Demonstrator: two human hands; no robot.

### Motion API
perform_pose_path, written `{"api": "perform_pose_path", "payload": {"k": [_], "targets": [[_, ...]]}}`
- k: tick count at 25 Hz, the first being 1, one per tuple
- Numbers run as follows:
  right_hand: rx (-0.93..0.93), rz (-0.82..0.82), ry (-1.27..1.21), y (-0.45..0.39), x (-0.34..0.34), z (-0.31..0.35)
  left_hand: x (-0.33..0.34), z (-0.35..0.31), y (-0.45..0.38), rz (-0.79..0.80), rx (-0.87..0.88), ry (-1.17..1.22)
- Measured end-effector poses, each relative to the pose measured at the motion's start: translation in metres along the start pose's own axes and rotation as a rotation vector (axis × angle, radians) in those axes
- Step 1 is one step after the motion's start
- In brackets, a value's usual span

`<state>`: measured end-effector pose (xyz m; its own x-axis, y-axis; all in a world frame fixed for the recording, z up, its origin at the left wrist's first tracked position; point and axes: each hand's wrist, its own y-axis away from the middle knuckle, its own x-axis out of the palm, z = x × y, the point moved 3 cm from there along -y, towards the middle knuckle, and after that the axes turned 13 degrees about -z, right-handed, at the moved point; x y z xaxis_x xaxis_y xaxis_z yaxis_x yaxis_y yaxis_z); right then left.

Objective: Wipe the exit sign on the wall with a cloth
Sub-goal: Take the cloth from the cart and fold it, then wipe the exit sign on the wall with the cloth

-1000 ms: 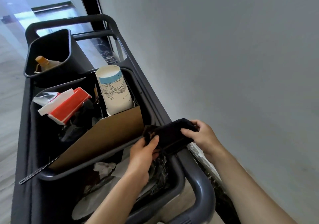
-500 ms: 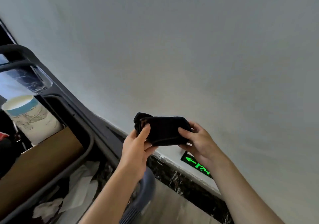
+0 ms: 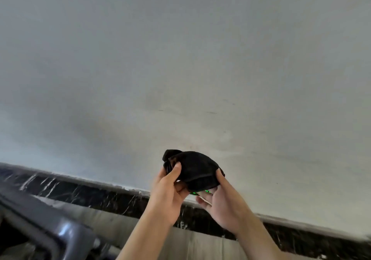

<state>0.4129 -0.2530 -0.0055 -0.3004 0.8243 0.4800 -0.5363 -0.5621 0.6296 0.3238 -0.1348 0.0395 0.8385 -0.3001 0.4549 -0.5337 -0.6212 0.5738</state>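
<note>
A bunched black cloth is held in front of the pale wall, low in the view. My left hand pinches its left end with the thumb on top. My right hand grips its right and lower side. Almost all of the exit sign is hidden behind the cloth and my right hand; only a thin strip of glowing green shows just under the cloth, low on the wall above the skirting.
A dark marble skirting runs along the foot of the grey-white wall. The dark grey frame of a cleaning cart fills the bottom left corner. Beige floor lies between my forearms.
The view has swung right, away from the cart and its bins, toward the wall. Both hands have carried the cloth in front of the green sign, which was plainly visible half a second ago.
</note>
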Motion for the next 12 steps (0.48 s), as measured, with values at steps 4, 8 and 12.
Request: {"api": "perform_pose_path", "payload": {"k": [4, 8, 12], "targets": [[0.068, 0.049, -0.071, -0.007, -0.030, -0.005, 0.015, 0.033, -0.006, -0.037, -0.012, -0.054], [0.013, 0.002, -0.169, -0.023, -0.049, 0.002, 0.007, 0.059, -0.025, -0.135, -0.005, -0.156], [0.005, -0.012, -0.240, -0.051, -0.061, -0.011, -0.004, 0.083, -0.052, -0.167, -0.018, -0.233]]}}
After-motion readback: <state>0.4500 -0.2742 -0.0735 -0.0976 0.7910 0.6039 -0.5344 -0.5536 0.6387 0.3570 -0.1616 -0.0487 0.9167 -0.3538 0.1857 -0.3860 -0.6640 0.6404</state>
